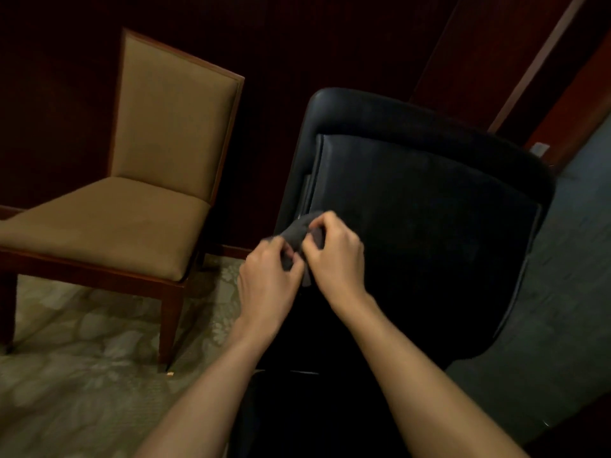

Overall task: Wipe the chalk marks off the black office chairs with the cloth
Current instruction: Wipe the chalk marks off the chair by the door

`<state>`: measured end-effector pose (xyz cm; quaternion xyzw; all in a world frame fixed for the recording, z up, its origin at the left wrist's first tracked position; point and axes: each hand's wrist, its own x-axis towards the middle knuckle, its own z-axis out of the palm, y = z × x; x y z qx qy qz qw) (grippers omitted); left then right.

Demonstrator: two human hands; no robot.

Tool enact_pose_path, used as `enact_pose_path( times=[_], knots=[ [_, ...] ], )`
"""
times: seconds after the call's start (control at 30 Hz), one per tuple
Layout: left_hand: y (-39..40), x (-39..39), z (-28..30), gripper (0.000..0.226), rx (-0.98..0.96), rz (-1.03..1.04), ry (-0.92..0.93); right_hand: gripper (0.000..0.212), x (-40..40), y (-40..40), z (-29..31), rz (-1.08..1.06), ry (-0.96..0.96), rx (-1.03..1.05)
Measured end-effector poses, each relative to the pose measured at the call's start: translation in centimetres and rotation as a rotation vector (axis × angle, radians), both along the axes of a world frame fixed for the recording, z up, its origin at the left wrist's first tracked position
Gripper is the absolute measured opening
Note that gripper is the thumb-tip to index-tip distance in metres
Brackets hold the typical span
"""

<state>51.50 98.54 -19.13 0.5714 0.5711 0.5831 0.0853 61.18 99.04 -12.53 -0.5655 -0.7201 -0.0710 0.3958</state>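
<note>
- cloth (299,231): small grey rag, bunched up, held in the air over the left front edge of the black office chair (429,206); not pressed flat on the seat, looks like it's being refolded or regripped
- left hand (269,279): fingers curled, pinching the lower end of the cloth
- right hand (334,256): fingers curled, pinching the upper part of the cloth, knuckles up; the two hands almost touching each other
- chair: seen from above, dark seat pad with rounded backrest rim at top; faint pale smudging near the left seam, too dim to say whether that's chalk or sheen
- progress, my read: no clear chalk marks visible on this seat, so either mostly wiped or too dark to tell; wiping stroke not underway now, cloth is off the surface; task says chairs, only one black one in view, others can't be judged
- edges/room: seat's left edge sits directly under the hands; right side and front of seat open, nothing on it
- tan upholstered chair (148,180) with wooden frame stands to the left, apart from the black chair, gap of patterned carpet (82,375) between
- dark wood wall panel (297,38) behind both chairs, close to the backrest; grey flooring on the right looks open for stepping round
</note>
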Motion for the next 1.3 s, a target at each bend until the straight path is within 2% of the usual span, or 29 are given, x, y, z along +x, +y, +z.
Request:
enact_pose_path(
  times=[0.13, 0.27, 0.37, 0.43, 0.53, 0.67, 0.77, 0.87, 0.93, 1.0, 1.1, 1.3],
  knots=[
    [0.1, 0.1, 1.5, 0.009, 0.047, 0.023, 0.032, 0.014, 1.5, 0.2, 1.1, 0.018, -0.046, 0.019],
    [4.0, 0.8, 8.9, 0.015, 0.186, 0.058, 0.059, 0.013, 2.9, 3.9, 7.4, -0.114, 0.008, 0.160],
    [6.5, 1.2, 12.6, 0.020, 0.198, 0.081, 0.117, 0.015, 4.3, 6.0, 10.3, -0.177, -0.022, 0.175],
    [7.0, 0.9, 11.9, 0.021, 0.229, 0.113, 0.170, 0.019, 5.4, 6.2, 9.5, -0.227, -0.138, 0.218],
    [6.1, 0.8, 7.7, 0.017, 0.313, 0.105, 0.189, 0.020, 6.9, 5.4, 5.0, -0.219, -0.250, 0.330],
    [4.7, 1.9, 4.9, 0.017, 0.278, 0.059, 0.267, 0.016, 7.4, 3.6, 0.6, -0.150, -0.137, 0.321],
    [6.8, 1.8, 8.0, 0.020, 0.344, 0.102, 0.342, 0.017, 7.2, 4.9, 3.5, -0.156, -0.098, 0.357],
    [9.2, 1.7, 13.0, 0.022, 0.360, 0.132, 0.325, 0.019, 6.6, 7.4, 8.8, -0.142, -0.065, 0.409],
    [9.8, 1.9, 14.2, 0.023, 0.350, 0.111, 0.308, 0.021, 6.2, 8.2, 10.2, -0.173, -0.081, 0.399],
    [9.5, 1.7, 13.0, 0.021, 0.357, 0.093, 0.282, 0.023, 5.8, 8.1, 9.0, -0.197, -0.119, 0.406],
    [7.8, 1.0, 8.4, 0.015, 0.368, 0.087, 0.236, 0.028, 5.5, 6.9, 3.9, -0.186, -0.181, 0.469],
    [1.5, 0.4, -2.3, 0.012, 0.247, 0.075, 0.325, 0.026, 6.6, 1.5, -7.2, -0.106, -0.305, 0.460]
  ],
)
